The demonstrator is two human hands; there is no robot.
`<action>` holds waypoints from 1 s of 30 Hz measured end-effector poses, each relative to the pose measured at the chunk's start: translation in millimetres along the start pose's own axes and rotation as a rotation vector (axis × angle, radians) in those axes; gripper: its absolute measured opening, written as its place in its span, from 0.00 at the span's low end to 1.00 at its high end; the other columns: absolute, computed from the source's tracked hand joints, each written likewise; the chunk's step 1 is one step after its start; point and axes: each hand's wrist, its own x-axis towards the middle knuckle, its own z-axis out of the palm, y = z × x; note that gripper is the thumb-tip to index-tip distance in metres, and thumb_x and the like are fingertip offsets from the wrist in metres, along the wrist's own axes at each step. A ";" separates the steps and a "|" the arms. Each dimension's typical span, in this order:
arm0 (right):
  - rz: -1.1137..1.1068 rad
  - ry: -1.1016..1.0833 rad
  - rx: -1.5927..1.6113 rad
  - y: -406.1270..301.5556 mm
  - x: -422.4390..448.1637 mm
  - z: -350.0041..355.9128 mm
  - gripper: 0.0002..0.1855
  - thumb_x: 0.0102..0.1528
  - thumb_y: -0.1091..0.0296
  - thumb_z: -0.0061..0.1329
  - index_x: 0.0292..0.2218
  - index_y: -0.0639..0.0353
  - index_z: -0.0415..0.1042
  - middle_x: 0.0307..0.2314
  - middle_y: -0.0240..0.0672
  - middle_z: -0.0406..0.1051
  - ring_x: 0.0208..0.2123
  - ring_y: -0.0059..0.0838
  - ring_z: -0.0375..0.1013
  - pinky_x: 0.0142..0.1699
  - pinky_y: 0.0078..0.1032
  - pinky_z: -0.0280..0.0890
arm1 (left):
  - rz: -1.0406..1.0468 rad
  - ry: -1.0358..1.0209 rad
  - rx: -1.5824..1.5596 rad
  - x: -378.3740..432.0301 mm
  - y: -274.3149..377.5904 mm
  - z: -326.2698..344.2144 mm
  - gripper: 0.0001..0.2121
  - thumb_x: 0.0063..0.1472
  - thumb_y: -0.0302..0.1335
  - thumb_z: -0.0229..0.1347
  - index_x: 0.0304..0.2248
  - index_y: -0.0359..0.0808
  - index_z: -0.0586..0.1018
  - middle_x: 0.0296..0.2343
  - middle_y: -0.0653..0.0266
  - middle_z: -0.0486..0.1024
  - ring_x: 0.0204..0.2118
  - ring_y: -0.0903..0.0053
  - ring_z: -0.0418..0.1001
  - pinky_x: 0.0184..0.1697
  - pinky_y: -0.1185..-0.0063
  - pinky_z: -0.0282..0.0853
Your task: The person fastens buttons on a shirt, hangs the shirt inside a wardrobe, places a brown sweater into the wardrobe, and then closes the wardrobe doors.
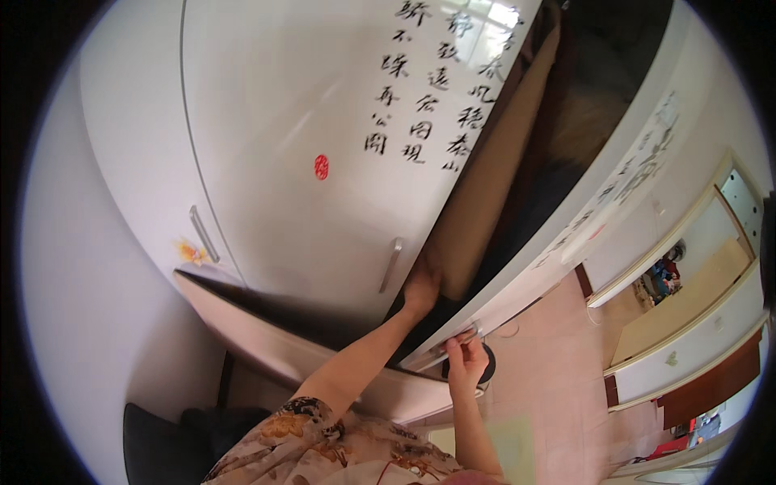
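Observation:
My left hand (422, 285) reaches into a white wardrobe through a partly open door (515, 285). It is against the lower part of a long tan garment (485, 200) that hangs inside; its fingertips are partly hidden, so I cannot tell whether it grips the cloth. Dark garments (545, 176) hang beside the tan one. On the outer side of the open door, my right hand (467, 361) has its fingers around the metal handle (475, 329). The neighbouring glossy white door (303, 109) is closed and bears black brush writing and a red seal mark.
Below the doors, an open drawer (254, 333) juts out between my body and the wardrobe. A dark chair-like object (157, 445) stands at lower left. To the right lie a tiled floor (564, 364) and doorways. A round black object (487, 364) is behind my right hand.

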 end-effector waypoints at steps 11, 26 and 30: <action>0.002 0.019 -0.043 7.4 18.1 6.9 0.06 0.55 0.75 0.51 0.28 0.64 0.67 0.21 0.30 0.70 0.25 0.14 0.67 0.29 0.14 0.60 | 0.058 -0.622 0.261 -93.0 19.4 -136.7 0.29 0.53 0.39 0.58 0.53 0.36 0.67 0.46 0.50 0.69 0.48 0.54 0.70 0.48 0.62 0.68; -0.199 0.010 -0.225 38.9 100.1 76.9 0.05 0.53 0.76 0.53 0.30 0.66 0.69 0.24 0.36 0.72 0.24 0.24 0.71 0.32 0.22 0.67 | 0.312 -0.628 0.608 -167.6 -36.9 -199.4 0.13 0.51 0.37 0.58 0.31 0.38 0.75 0.28 0.63 0.74 0.34 0.64 0.74 0.40 0.68 0.66; -0.176 -0.049 -0.322 36.2 100.7 67.3 0.09 0.52 0.74 0.54 0.35 0.67 0.71 0.26 0.38 0.73 0.25 0.29 0.72 0.32 0.24 0.67 | 0.359 -0.549 0.597 -175.0 -34.9 -199.3 0.08 0.50 0.32 0.58 0.27 0.39 0.74 0.24 0.65 0.73 0.32 0.68 0.74 0.35 0.70 0.67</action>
